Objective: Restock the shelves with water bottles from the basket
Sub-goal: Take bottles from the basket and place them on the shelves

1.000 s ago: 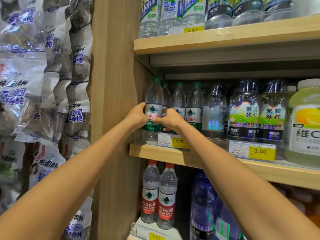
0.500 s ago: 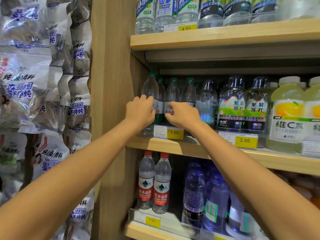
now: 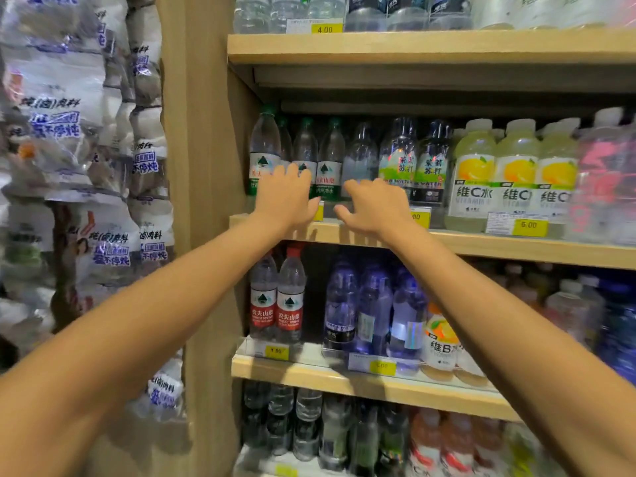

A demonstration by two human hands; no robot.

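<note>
Both hands had come off the green-capped water bottle (image 3: 262, 156), which a second earlier they had clasped between them at the front of its row. That bottle stood upright at the far left of the middle shelf (image 3: 516, 247), just beyond the fingertips of the left hand (image 3: 285, 201), with more green-capped bottles in line to its right. In my judgement this placement was complete and the next bottle was due from the basket, which was not in view.

Left hand: fingers straight and spread, holding nothing. Its fingertips overlapped the bottle labels in the view; contact could not be confirmed. Right hand (image 3: 377, 208): likewise spread and empty, hanging before the shelf lip, with the jasmine soda water bottles (image 3: 397, 156) behind it. The hands were apart, a partly hidden yellow price tag (image 3: 318, 212) between them. Red-capped water bottles (image 3: 290, 297) stood on the shelf below the left wrist.
</note>
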